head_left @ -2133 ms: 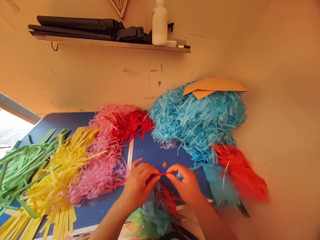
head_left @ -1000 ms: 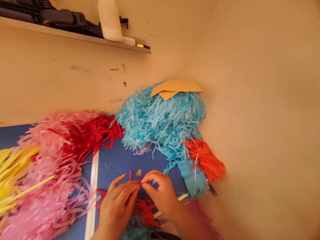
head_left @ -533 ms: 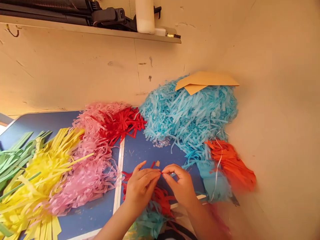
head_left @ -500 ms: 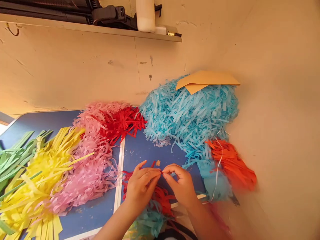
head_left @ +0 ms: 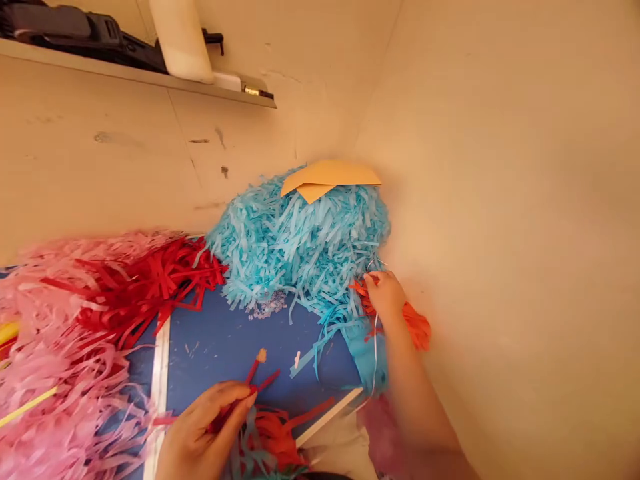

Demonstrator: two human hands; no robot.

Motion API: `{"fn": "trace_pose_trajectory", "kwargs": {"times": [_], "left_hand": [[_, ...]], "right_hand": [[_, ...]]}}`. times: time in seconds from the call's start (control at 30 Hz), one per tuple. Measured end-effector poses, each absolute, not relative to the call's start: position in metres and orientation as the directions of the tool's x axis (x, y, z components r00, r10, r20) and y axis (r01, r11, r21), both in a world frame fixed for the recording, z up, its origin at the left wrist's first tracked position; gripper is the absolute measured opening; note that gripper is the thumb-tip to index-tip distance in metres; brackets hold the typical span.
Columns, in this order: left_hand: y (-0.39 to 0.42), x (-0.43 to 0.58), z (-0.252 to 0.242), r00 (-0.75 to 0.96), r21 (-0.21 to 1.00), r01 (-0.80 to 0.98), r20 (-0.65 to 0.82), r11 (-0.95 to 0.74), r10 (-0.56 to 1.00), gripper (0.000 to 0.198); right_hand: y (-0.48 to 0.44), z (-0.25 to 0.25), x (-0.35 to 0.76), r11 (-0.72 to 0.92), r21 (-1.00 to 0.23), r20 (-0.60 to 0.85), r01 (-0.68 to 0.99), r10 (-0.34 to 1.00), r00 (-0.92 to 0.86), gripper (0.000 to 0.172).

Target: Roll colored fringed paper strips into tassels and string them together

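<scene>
My left hand [head_left: 207, 423], low in the view, pinches a bunch of thin red paper strips [head_left: 257, 390] between thumb and fingers. The tips of the strips stick out above the fingertips. My right hand [head_left: 385, 293] reaches out to the right, its fingers closed on a white string [head_left: 375, 333] whose lower length hangs down below the hand. Behind that hand lies an orange paper fringe [head_left: 417, 327], partly hidden by the hand and wrist. Just left of it is a large heap of light blue shredded paper [head_left: 300, 247].
A folded yellow-orange paper [head_left: 345, 173] rests on the blue heap. Red [head_left: 145, 293] and pink fringes [head_left: 55, 373] cover the left of the blue table [head_left: 215, 333]. Orange-red strips [head_left: 275, 433] lie near my body. A shelf [head_left: 120, 77] hangs on the wall above.
My hands were together at the table's middle and are now apart. My right hand has moved out right to the white string; my left keeps the red strips. The view has turned right.
</scene>
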State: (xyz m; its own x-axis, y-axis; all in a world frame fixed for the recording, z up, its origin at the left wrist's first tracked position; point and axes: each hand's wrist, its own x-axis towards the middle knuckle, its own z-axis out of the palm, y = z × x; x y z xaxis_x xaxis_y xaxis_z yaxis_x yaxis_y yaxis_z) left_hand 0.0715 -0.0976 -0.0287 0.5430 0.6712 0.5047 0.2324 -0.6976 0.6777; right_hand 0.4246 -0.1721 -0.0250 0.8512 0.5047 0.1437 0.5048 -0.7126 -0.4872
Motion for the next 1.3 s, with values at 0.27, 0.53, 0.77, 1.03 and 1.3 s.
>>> {"fn": "trace_pose_trajectory", "kwargs": {"times": [0.27,0.53,0.77,1.03,1.3], "left_hand": [[-0.094,0.065,-0.035,0.545,0.793,0.355,0.255,-0.495,0.799,0.036],[-0.093,0.049,-0.027,0.494,0.939,0.304,-0.013,-0.158,0.869,0.038],[-0.121,0.095,-0.017,0.648,0.907,-0.237,-0.120,0.349,0.752,0.034],[-0.130,0.050,-0.028,0.690,0.949,0.026,-0.245,0.315,0.681,0.034],[-0.123,0.022,-0.048,0.469,0.863,-0.301,-0.237,0.406,0.851,0.022]], "right_hand": [[-0.174,-0.043,0.494,-0.781,-0.435,0.039,0.447,0.480,0.876,0.020],[-0.191,-0.027,0.448,-0.587,-0.658,0.147,0.471,0.514,0.845,0.035],[-0.174,-0.040,0.242,0.047,-0.998,0.059,0.039,0.926,0.373,0.027],[-0.143,-0.040,0.216,-0.021,-0.776,-0.224,-0.630,0.943,0.244,0.022],[-0.152,-0.030,0.212,0.019,-0.990,-0.044,-0.138,0.897,0.439,0.023]]}}
